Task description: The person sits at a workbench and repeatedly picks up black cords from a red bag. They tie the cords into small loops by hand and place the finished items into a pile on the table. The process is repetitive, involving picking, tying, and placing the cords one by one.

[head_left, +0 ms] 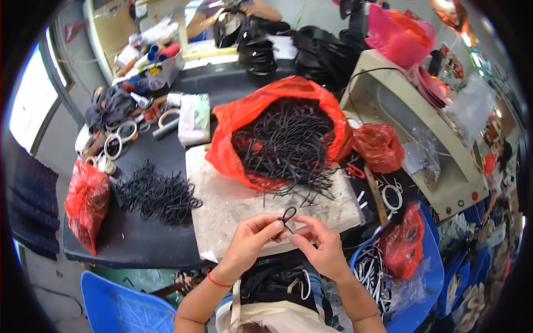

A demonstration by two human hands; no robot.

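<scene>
L hand (253, 238) pinches blk cord loop (285, 218); R hand (323, 247) close by.

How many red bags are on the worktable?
3: a large open bag in the middle, a smaller bag to its right, and a bulging bag at far left. Others may be hidden.

on my feed, left fingers (271, 229) hide part of the black cord (286, 217); beyond the table's (144, 244) far edge, a co-worker (262, 10) is cropped
</scene>
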